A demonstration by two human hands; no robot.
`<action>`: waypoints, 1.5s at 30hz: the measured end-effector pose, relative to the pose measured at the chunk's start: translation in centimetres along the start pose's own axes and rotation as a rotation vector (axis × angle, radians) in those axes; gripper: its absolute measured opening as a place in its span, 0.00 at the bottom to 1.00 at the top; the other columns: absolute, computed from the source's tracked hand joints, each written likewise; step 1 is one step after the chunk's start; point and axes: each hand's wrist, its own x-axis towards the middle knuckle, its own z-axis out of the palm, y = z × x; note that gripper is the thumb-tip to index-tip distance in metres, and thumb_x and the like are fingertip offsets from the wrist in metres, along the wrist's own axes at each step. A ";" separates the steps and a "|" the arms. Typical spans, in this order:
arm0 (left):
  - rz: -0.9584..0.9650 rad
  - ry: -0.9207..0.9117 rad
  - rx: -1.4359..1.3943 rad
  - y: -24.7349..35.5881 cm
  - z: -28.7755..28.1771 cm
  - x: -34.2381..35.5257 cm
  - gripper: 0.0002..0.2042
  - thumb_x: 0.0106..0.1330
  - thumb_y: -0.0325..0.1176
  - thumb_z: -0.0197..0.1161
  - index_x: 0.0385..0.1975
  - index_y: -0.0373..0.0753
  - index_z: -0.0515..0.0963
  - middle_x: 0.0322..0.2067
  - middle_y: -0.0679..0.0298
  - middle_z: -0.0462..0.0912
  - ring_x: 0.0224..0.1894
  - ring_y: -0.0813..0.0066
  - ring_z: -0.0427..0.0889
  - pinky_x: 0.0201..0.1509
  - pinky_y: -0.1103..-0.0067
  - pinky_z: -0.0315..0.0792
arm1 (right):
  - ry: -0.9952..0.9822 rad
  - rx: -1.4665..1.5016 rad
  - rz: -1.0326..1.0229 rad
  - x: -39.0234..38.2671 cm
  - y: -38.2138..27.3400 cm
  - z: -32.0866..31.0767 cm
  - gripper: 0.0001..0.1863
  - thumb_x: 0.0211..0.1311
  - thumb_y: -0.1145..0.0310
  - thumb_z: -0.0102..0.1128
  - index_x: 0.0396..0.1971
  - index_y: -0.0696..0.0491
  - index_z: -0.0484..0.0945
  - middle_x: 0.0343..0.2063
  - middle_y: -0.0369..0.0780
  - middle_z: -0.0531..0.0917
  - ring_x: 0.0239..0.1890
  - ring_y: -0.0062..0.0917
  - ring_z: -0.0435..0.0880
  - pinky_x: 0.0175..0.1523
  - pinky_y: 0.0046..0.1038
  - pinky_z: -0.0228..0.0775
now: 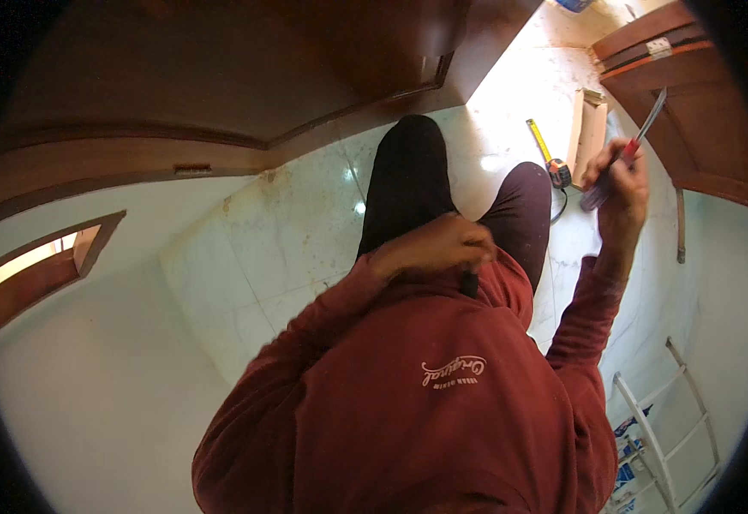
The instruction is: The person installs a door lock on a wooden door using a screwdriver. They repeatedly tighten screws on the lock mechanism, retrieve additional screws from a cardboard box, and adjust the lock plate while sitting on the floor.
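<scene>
My right hand [618, 180], raised at the right, is closed round a hand tool with a dark handle, a red collar [631, 149] and a long narrow metal blade [652, 114]. The blade points up and away from me; whether it is a chisel or a screwdriver I cannot tell. My left hand [460, 244] is curled in front of my lap, slightly blurred. Something black [470, 284] shows just below its fingers, mostly hidden. Beyond my right knee, a tape measure [558, 174] lies on the floor with a short yellow strip out.
A shallow wooden box-like piece [587, 133] lies beside the tape measure. A large brown wooden door [220, 77] rises ahead to the left, and another brown panel [682, 111] stands at the right. A white ladder [661, 445] is at the lower right. The floor [297, 231] is pale tile.
</scene>
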 end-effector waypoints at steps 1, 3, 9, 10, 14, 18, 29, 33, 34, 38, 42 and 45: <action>-0.117 0.171 -0.136 -1.6 0.0 -1.5 0.10 0.71 0.36 0.62 0.42 0.37 0.82 0.29 0.66 0.84 0.29 0.80 0.80 0.34 0.81 0.74 | 0.002 -0.128 0.085 -1.2 2.3 -1.1 0.17 0.69 0.67 0.52 0.54 0.58 0.69 0.33 0.38 0.72 0.30 0.20 0.73 0.37 0.26 0.70; -0.365 0.514 -0.408 -3.9 -0.2 -5.5 0.10 0.71 0.35 0.62 0.44 0.37 0.82 0.29 0.66 0.84 0.29 0.80 0.80 0.35 0.81 0.74 | 0.101 -0.323 0.310 -3.2 4.9 -2.0 0.12 0.70 0.66 0.56 0.47 0.56 0.72 0.20 0.31 0.69 0.18 0.14 0.68 0.24 0.19 0.63; -0.568 1.367 -0.235 -22.0 -4.0 -20.3 0.07 0.66 0.28 0.59 0.39 0.38 0.83 0.30 0.67 0.84 0.30 0.79 0.82 0.35 0.81 0.76 | 0.124 -0.547 0.598 -8.5 11.8 -6.7 0.07 0.69 0.66 0.63 0.35 0.51 0.75 0.23 0.26 0.72 0.20 0.08 0.66 0.23 0.15 0.57; -0.683 1.417 -0.170 -24.1 -4.0 -21.9 0.07 0.65 0.27 0.59 0.38 0.38 0.83 0.30 0.65 0.85 0.30 0.78 0.83 0.35 0.80 0.77 | 0.110 -0.572 0.597 -8.9 13.1 -7.4 0.07 0.68 0.67 0.63 0.35 0.51 0.75 0.24 0.26 0.72 0.23 0.08 0.67 0.27 0.15 0.58; -0.652 1.428 0.305 -31.8 -3.2 -23.8 0.06 0.63 0.29 0.63 0.35 0.37 0.83 0.33 0.57 0.87 0.34 0.64 0.86 0.39 0.72 0.79 | 0.100 -0.627 0.554 -10.0 18.4 -10.6 0.06 0.69 0.66 0.63 0.34 0.48 0.74 0.20 0.25 0.72 0.16 0.08 0.63 0.20 0.15 0.54; -0.868 1.545 0.443 -29.5 -3.4 -19.6 0.05 0.63 0.31 0.63 0.34 0.37 0.81 0.34 0.56 0.86 0.36 0.57 0.85 0.42 0.66 0.78 | 0.224 -0.556 0.749 -8.3 15.9 -9.1 0.07 0.69 0.66 0.62 0.34 0.47 0.72 0.17 0.25 0.70 0.13 0.09 0.62 0.17 0.15 0.51; -0.953 1.956 0.220 -35.6 0.6 -24.3 0.13 0.58 0.26 0.69 0.41 0.36 0.74 0.37 0.54 0.78 0.40 0.57 0.79 0.47 0.65 0.74 | 0.139 -0.684 0.745 -7.5 17.6 -9.9 0.05 0.69 0.66 0.62 0.34 0.48 0.76 0.21 0.26 0.74 0.19 0.09 0.68 0.24 0.15 0.56; -1.126 2.264 0.057 -36.9 0.9 -25.0 0.10 0.60 0.24 0.67 0.38 0.33 0.74 0.36 0.53 0.78 0.38 0.59 0.79 0.44 0.68 0.74 | 0.117 -0.726 0.722 -7.8 17.5 -9.3 0.06 0.68 0.65 0.64 0.35 0.48 0.76 0.22 0.26 0.74 0.19 0.10 0.68 0.24 0.16 0.57; -1.154 2.307 0.092 -38.1 1.9 -26.3 0.09 0.60 0.25 0.67 0.37 0.33 0.75 0.36 0.53 0.79 0.38 0.59 0.80 0.44 0.68 0.75 | 0.115 -0.719 0.713 -8.0 17.4 -9.4 0.06 0.68 0.65 0.64 0.35 0.49 0.76 0.22 0.26 0.75 0.20 0.10 0.69 0.24 0.16 0.58; -1.016 2.162 0.185 -36.2 2.1 -28.8 0.07 0.62 0.27 0.66 0.38 0.35 0.80 0.38 0.54 0.83 0.41 0.58 0.82 0.46 0.69 0.76 | 0.144 -0.701 0.663 -8.4 18.1 -10.3 0.06 0.68 0.65 0.64 0.35 0.50 0.77 0.22 0.26 0.75 0.20 0.10 0.69 0.26 0.16 0.59; -0.652 1.772 0.471 -35.8 -0.2 -24.9 0.10 0.61 0.28 0.68 0.42 0.43 0.83 0.42 0.56 0.80 0.45 0.57 0.80 0.48 0.68 0.77 | 0.095 -0.740 0.654 -7.9 18.3 -11.0 0.06 0.68 0.65 0.64 0.35 0.50 0.77 0.23 0.27 0.75 0.21 0.10 0.70 0.27 0.15 0.60; -0.734 1.560 0.566 -35.2 -3.2 -20.0 0.12 0.60 0.30 0.69 0.44 0.47 0.83 0.46 0.56 0.77 0.49 0.56 0.78 0.49 0.66 0.77 | 0.091 -0.705 0.689 -7.8 17.8 -10.5 0.06 0.68 0.65 0.64 0.34 0.50 0.77 0.23 0.27 0.76 0.22 0.10 0.70 0.27 0.15 0.59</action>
